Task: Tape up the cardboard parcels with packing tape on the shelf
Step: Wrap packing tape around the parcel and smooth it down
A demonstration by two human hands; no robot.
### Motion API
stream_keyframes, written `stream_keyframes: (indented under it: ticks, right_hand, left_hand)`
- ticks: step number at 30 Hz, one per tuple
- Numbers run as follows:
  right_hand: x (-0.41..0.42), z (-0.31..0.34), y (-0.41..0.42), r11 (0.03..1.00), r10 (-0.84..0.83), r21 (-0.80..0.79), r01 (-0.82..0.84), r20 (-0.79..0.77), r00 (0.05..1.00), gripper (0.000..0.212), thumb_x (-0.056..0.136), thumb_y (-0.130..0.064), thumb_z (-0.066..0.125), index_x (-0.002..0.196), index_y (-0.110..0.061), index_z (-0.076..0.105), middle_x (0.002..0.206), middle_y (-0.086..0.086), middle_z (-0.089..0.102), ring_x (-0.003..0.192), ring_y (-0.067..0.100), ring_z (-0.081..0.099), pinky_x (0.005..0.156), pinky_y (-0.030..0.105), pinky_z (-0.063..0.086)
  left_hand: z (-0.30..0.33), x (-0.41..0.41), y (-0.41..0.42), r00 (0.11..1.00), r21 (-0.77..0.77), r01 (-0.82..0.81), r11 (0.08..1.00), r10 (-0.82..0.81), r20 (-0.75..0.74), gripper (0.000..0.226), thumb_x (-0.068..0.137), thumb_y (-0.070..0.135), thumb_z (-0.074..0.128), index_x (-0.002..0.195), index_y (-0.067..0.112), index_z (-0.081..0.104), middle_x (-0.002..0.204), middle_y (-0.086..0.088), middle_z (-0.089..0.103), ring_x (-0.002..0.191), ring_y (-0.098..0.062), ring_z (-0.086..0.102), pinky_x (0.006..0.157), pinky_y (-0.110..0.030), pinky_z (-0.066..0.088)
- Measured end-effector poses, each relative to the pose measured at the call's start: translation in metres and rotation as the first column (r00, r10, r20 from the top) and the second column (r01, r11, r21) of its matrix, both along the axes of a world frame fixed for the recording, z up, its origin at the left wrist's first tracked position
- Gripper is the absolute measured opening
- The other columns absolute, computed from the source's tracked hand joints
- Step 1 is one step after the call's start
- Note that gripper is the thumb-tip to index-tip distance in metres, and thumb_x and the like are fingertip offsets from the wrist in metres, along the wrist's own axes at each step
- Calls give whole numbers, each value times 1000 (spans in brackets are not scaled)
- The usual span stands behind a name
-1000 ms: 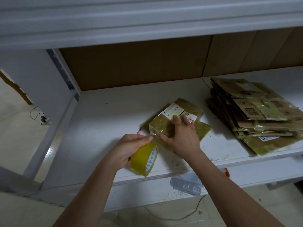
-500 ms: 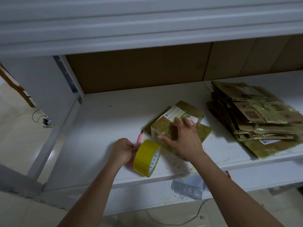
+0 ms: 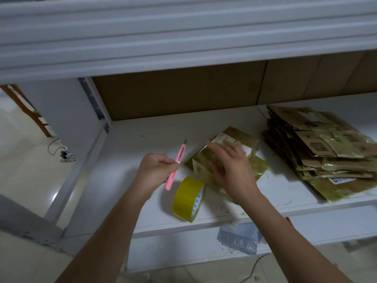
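A small cardboard parcel (image 3: 204, 162), wrapped in yellowish tape with a white label, lies on the white shelf (image 3: 132, 160). My right hand (image 3: 232, 170) hovers over it with fingers spread and blurred; contact with the parcel is unclear. My left hand (image 3: 156, 170) grips a pink utility knife (image 3: 176, 164) just left of the parcel, blade end pointing away from me. A roll of yellow packing tape (image 3: 188, 199) stands on edge near the shelf's front edge, between my two hands, with a strip running up to the parcel.
A tall stack of flattened taped cardboard parcels (image 3: 326, 152) fills the shelf's right side. Brown cardboard lines the back wall (image 3: 183, 94). An upper shelf (image 3: 183, 37) overhangs. A clear plastic bag (image 3: 238, 237) lies on the lower level. A cable (image 3: 61, 152) lies on the floor at left.
My left hand let go of the tape roll and picked up the pink knife, raising it. The roll now stands free. My right hand lifted and spread over the parcel.
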State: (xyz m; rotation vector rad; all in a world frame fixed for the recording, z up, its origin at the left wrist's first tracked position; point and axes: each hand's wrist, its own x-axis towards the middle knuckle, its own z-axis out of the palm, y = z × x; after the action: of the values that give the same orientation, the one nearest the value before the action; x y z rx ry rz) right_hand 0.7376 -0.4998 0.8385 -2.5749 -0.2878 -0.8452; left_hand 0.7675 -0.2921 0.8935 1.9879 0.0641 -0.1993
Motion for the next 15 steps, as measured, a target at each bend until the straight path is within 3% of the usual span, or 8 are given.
stream_keyframes:
  ticks: [2, 4, 6, 8, 10, 13, 15]
  right_hand:
    - [1, 6, 9, 986, 159, -56, -155, 78, 984, 51, 89, -11, 67, 137, -21, 55, 102, 4, 66, 98, 26, 55, 80, 34, 46]
    - [2, 9, 14, 968, 230, -122, -219, 76, 970, 39, 90, -14, 66, 129, -18, 62, 95, 4, 66, 89, 24, 55, 71, 33, 46]
    - [3, 6, 11, 977, 204, -78, -196, 117, 972, 23, 91, -19, 61, 112, -15, 69, 90, 3, 68, 83, 22, 57, 67, 32, 48]
    - [-1, 1, 2, 988, 104, 103, -118, 134, 986, 15, 89, -17, 61, 102, -13, 68, 87, 4, 67, 77, 22, 60, 60, 32, 49]
    - [-7, -3, -7, 929, 27, 366, -58, 91, 995, 11, 88, -10, 64, 99, -11, 62, 89, 3, 67, 73, 18, 64, 55, 34, 50]
    - [-17, -6, -6, 759, 67, 642, -108, 88, 994, 8, 95, -14, 61, 92, -13, 55, 81, 3, 70, 68, 16, 67, 54, 38, 53]
    - [-24, -6, 2, 605, 123, 788, -116, 51, 991, 13, 97, -19, 57, 87, -13, 50, 77, 6, 73, 71, 21, 71, 59, 37, 56]
  left_hand:
    - [8, -5, -12, 997, -21, 80, 997, -80, 1, 14, 86, 5, 70, 74, 13, 71, 65, -2, 67, 53, -10, 62, 51, -18, 49]
    - [10, -9, -22, 986, -69, 164, 984, -164, 5, 4, 85, 5, 73, 81, 7, 72, 63, 1, 67, 53, -6, 62, 50, -15, 47]
    - [10, -13, -29, 976, -102, 215, 971, -214, 26, 4, 84, 12, 75, 83, 9, 73, 61, 6, 67, 53, -2, 59, 51, -15, 45]
    - [5, -13, -30, 976, -89, 212, 973, -208, 57, 8, 88, 23, 72, 82, 19, 74, 64, 10, 67, 56, 0, 57, 56, -16, 47]
    - [-2, -10, -26, 985, -6, 166, 986, -165, 57, 9, 91, 29, 68, 86, 23, 72, 75, 12, 66, 66, 2, 58, 65, -17, 48]
    - [-17, -8, -24, 969, 21, 195, 981, -190, -156, 27, 86, 35, 73, 107, 19, 67, 99, 1, 68, 89, -9, 65, 77, -23, 52]
    - [-25, -9, -27, 941, -25, 209, 978, -207, -269, 31, 83, 36, 76, 108, 18, 68, 107, -5, 70, 96, -18, 67, 87, -31, 54]
